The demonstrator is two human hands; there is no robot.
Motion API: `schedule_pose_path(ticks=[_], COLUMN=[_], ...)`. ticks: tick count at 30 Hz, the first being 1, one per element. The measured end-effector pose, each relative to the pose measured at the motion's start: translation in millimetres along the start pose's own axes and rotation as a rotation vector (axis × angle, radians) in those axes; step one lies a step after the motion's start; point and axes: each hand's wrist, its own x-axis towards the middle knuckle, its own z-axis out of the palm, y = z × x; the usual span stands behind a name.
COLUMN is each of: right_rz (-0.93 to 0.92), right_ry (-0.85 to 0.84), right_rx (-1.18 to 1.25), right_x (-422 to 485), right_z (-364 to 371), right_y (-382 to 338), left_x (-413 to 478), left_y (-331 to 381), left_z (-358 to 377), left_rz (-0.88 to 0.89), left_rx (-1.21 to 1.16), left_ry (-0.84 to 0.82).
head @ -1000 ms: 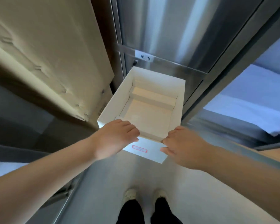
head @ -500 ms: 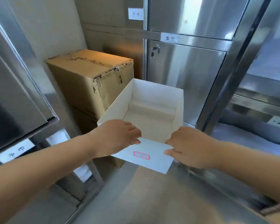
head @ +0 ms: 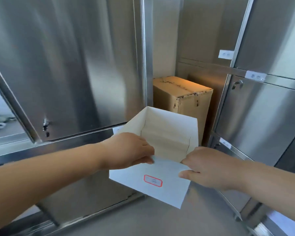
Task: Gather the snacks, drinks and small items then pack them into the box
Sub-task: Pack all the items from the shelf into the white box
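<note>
An open white cardboard box (head: 150, 188) with a red-outlined label on its near wall is held in the air in front of me. Its pale inside holds nothing that I can see. My left hand (head: 131, 150) grips the near rim on the left, fingers curled over the edge. My right hand (head: 206, 167) grips the near rim at the right corner, thumb on the outer wall. No snacks, drinks or small items are in view.
Stainless steel cabinets (head: 66, 65) with locked doors fill the left and the right (head: 266, 116). A taped brown carton (head: 184, 97) stands in the corner behind the white box. A steel counter surface (head: 126, 222) lies below.
The view has swung up and to the left while both hands keep hold of the white box. The brown carton now sits behind the box instead of to its left.
</note>
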Motion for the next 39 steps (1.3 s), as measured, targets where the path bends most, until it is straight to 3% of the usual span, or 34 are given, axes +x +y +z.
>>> schedule_pose_path(ticks=[11, 17, 25, 39], right_rz=[-0.487, -0.658, -0.707, -0.531], right_ry=[-0.019, -0.027, -0.016, -0.075], right_rx=[-0.115, -0.137, -0.152, -0.138], right_x=[129.5, 190.1, 262.8, 382.8], right_z=[-27.9, -23.2, -20.5, 0.7], right_y=[-139.1, -235.4, -334.2, -444.6], left_x=[-204.8, -310.5, -423.1, -558.0], left_y=[7.1, 7.3, -27.2, -150.7], left_z=[-50.7, -51.6, -66.1, -34.9], left_rz=[-0.492, -0.685, -0.664, -0.599], left_rx=[0.075, 0.138, 0.166, 0.103], left_ry=[-0.137, -0.255, -0.147, -0.099])
